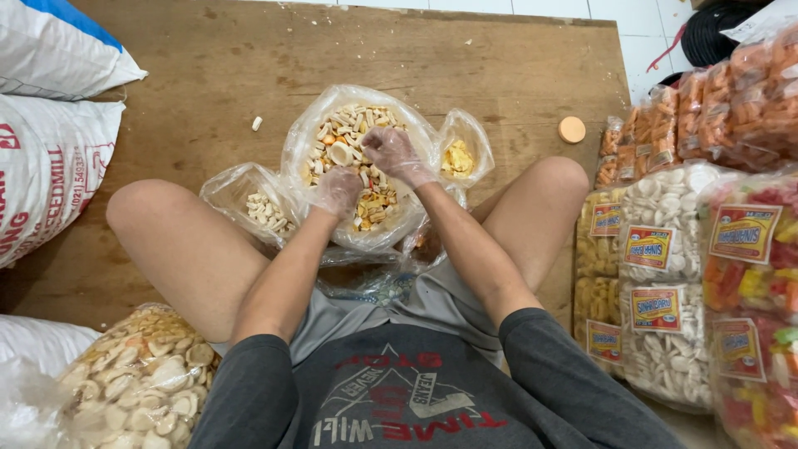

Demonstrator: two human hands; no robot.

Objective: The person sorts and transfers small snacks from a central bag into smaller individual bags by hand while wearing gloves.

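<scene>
Both hands wear thin clear plastic gloves and are inside the big clear bag (pixel 299 154) of mixed crackers, which stands open on the wooden board (pixel 208 66) between the knees. The left hand (pixel 338 189) is curled into a loose fist on the near part of the heap; the fingers are closed around something, probably a few crackers, but what is inside I cannot tell. The right hand (pixel 392 154) lies a little farther in the bag, fingers bent together over the pieces, touching them; if it really holds any is not clear. The mixed crackers (pixel 353 133) lie directly under and just beyond both hands, so the right hand is nearer to the middle of the heap.

Left of the big bag, touching it, is a smaller bag of pale pieces (pixel 264 209). Right of it, also touching, is a small bag of yellow pieces (pixel 459 158). Farther right of the big bag stand sealed snack packs (pixel 665 249), and an orange round lid (pixel 572 130) lies on the board.
</scene>
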